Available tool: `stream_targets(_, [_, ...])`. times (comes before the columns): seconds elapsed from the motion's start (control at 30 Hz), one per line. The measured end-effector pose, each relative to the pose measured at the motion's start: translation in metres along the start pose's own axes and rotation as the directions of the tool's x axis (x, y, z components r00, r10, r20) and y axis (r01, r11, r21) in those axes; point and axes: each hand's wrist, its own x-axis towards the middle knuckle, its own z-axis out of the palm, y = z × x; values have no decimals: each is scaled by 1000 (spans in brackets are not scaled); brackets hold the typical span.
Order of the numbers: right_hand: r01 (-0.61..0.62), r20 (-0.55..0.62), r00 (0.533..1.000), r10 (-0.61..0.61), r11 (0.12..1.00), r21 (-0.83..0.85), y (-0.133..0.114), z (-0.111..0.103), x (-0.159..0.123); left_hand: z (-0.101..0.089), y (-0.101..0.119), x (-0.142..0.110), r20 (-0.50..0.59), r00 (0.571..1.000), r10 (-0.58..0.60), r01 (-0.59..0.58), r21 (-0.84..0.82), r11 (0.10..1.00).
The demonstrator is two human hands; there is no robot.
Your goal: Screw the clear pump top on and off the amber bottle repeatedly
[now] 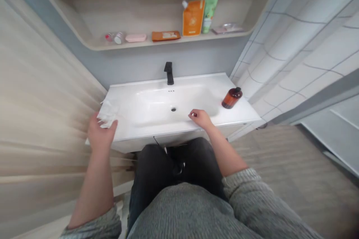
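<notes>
At the left end of the white washbasin counter, my left hand (101,134) has its thumb and fingers around a crumpled white tissue (108,111). The tissue lies loosely bunched, its far part beyond my fingertips. Over the front right part of the basin (151,114), my right hand (202,118) is closed, fingers curled towards the thumb. Whether anything small is pinched in it I cannot make out. To the right of that hand, a brown pump-top bottle (232,98) with a reddish label stands on the counter, untouched.
A black faucet (168,73) rises behind the basin, above the drain (173,109). The wall shelf (129,46) holds an orange pouch (193,18), a green tube (209,14), a pink soap box (136,37) and small items. A beige curtain (42,93) hangs close on the left.
</notes>
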Motion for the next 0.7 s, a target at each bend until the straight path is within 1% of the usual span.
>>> stream_targets(0.03, [-12, 6, 1000, 12, 1000, -6, 0, 0, 1, 10, 14, -7, 37, 999, 17, -15, -57, 998])
stream_targets(0.07, [-30, 17, 999, 30, 999, -16, -1, 1, 3, 23, 28, -14, 97, 994, 48, -38, -105, 994])
stream_targets(0.13, [-87, 57, 994, 90, 995, -49, -3, 1, 9, 50, 55, -25, 202, 968, 151, -113, -191, 975])
stream_targets(0.2, [-151, 114, 981, 159, 986, -77, -8, 1, 19, 79, 77, -31, 244, 948, 207, -144, -252, 957])
stream_targets(0.27, [-179, 171, 967, 188, 982, -68, -15, 5, 30, 107, 94, -33, 273, 941, 202, -115, -304, 946])
stream_targets(0.33, [-158, 191, 970, 153, 987, 12, -21, 13, 40, 135, 106, -35, 302, 932, 199, -81, -363, 928])
stream_targets(0.4, [-121, 183, 979, 89, 977, 174, -27, 25, 45, 159, 116, -37, 332, 914, 236, -75, -432, 899])
stream_targets(0.5, [-23, 151, 988, -46, 905, 424, -30, 43, 46, 188, 125, -42, 376, 871, 315, -67, -545, 836])
stream_targets(0.6, [76, 101, 983, -154, 840, 537, -27, 53, 44, 205, 127, -49, 426, 829, 362, -33, -609, 792])
stream_targets(0.7, [106, 118, 968, -220, 790, 604, -27, 58, 48, 211, 125, -53, 437, 781, 446, -75, -644, 762])
